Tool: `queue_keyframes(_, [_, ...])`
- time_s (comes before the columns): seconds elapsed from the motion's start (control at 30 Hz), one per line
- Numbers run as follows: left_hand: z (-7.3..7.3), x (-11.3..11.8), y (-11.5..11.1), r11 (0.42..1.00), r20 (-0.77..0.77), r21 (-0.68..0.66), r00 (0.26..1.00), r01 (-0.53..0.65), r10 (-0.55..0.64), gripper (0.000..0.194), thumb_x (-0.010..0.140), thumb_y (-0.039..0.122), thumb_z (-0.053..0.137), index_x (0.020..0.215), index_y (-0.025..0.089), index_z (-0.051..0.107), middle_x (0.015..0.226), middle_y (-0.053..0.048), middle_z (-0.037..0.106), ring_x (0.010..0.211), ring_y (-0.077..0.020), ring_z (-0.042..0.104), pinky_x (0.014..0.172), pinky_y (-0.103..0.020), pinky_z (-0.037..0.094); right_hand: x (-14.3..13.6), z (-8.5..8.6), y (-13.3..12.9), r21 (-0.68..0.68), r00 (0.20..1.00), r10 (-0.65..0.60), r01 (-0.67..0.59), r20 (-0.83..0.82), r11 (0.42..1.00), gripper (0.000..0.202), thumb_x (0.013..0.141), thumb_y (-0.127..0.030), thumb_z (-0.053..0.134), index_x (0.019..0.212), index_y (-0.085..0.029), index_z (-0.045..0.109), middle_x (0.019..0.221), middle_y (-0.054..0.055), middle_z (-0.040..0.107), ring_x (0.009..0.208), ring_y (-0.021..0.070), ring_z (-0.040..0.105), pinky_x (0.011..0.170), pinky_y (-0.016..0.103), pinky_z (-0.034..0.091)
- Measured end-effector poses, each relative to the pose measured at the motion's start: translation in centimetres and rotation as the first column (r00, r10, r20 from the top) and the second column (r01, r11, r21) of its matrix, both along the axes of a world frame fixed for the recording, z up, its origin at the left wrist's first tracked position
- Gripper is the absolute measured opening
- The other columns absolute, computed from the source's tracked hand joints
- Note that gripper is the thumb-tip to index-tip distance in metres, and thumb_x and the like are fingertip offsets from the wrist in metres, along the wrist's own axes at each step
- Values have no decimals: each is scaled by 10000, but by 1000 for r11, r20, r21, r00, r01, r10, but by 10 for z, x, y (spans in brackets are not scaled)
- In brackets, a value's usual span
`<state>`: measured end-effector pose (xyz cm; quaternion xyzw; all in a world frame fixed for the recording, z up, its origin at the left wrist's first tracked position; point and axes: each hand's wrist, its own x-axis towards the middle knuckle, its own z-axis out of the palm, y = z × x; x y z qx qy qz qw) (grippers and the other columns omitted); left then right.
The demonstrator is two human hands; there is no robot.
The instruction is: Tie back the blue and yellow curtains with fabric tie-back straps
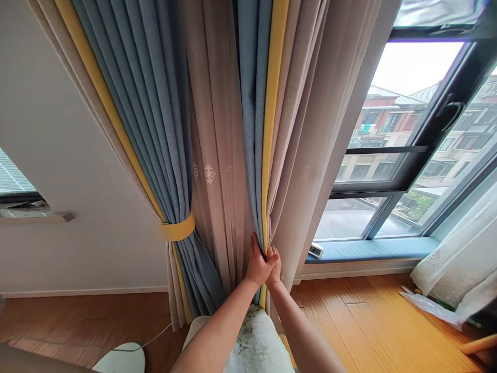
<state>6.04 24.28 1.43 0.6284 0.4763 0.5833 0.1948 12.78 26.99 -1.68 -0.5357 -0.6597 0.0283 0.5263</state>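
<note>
A blue curtain (251,103) with a yellow band (276,83) and beige-pink cloth beside it hangs in front of me. Its folds are squeezed narrow low down, where both my hands close around them. My left hand (257,267) wraps the bundle from the left, and my right hand (275,267) grips it from the right; the two hands touch and partly overlap. Whatever lies between the palms besides the cloth is hidden. To the left, another blue curtain (155,129) is cinched by a yellow tieback (178,228). Patterned beige sheer cloth (217,171) hangs between them.
An open black-framed window (419,150) is at the right, above a blue sill (373,251) with a small white digital device (316,250). White sheer fabric (462,259) hangs at far right. A pale rounded object (122,360) with a cord lies on the wooden floor (349,321).
</note>
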Motion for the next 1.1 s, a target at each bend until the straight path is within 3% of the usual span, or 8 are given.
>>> queue_keyframes(0.2, [11,10,9,970,-54,-106,975,-221,216,612,747,235,477,1298,101,248,1301,-177,363,1187,-236,392,971,-309,342,8,3,-14,-20,973,232,-232,10,972,357,710,-258,433,1023,-154,570,981,100,586,942,244,498,867,386,384])
queue_keyframes(0.37, [13,-4,14,959,-176,-157,962,-237,209,557,707,80,437,1252,155,348,1183,-122,507,1081,-223,498,898,-300,403,26,9,-22,-124,875,476,-484,-85,866,399,728,-248,396,1101,-209,534,1100,70,554,1014,216,497,875,345,398])
queue_keyframes(0.5, [9,-12,13,986,-224,-129,972,-102,71,465,737,119,434,1198,175,409,1121,-108,551,1025,-215,528,859,-307,424,21,19,-12,-92,845,446,-490,-296,867,415,797,-389,362,1141,-196,489,1140,77,527,1086,210,457,914,348,368])
queue_keyframes(0.6, [4,-15,13,999,-236,-22,971,31,-36,363,780,173,405,1141,153,445,1126,-124,527,1022,-209,517,846,-321,431,10,28,-8,-135,846,433,-490,-310,861,410,793,-453,390,1075,-184,517,1023,81,567,967,206,519,852,340,409])
queue_keyframes(0.7, [-1,-18,14,998,-229,45,973,43,-32,312,800,199,389,1099,136,452,1101,-134,512,1027,-212,497,867,-345,414,8,33,-6,-126,872,382,-435,-306,892,401,769,-499,417,948,-169,559,902,73,570,858,199,537,797,335,431])
queue_keyframes(0.83, [-3,-23,16,999,-166,-10,985,42,-43,338,738,233,507,1065,171,450,1020,-82,524,990,-207,509,849,-347,422,13,31,0,-80,887,312,-358,-341,930,420,730,-538,459,915,-175,560,898,70,571,903,217,525,827,371,416])
queue_keyframes(0.93, [-4,-27,19,994,-106,-36,989,99,-102,414,687,229,557,1079,169,437,1037,-78,519,994,-203,509,850,-341,421,15,28,4,-69,853,352,-406,-385,911,488,706,-532,507,1034,-171,511,987,90,576,973,231,520,854,385,411])
queue_keyframes(1.1, [-5,-35,21,993,-139,-35,983,114,-118,403,792,340,425,1154,164,406,1134,-116,501,1074,-222,476,894,-363,391,14,27,3,-76,829,435,-488,-352,870,514,714,-516,518,1086,-164,489,1043,108,582,1003,244,522,873,397,407])
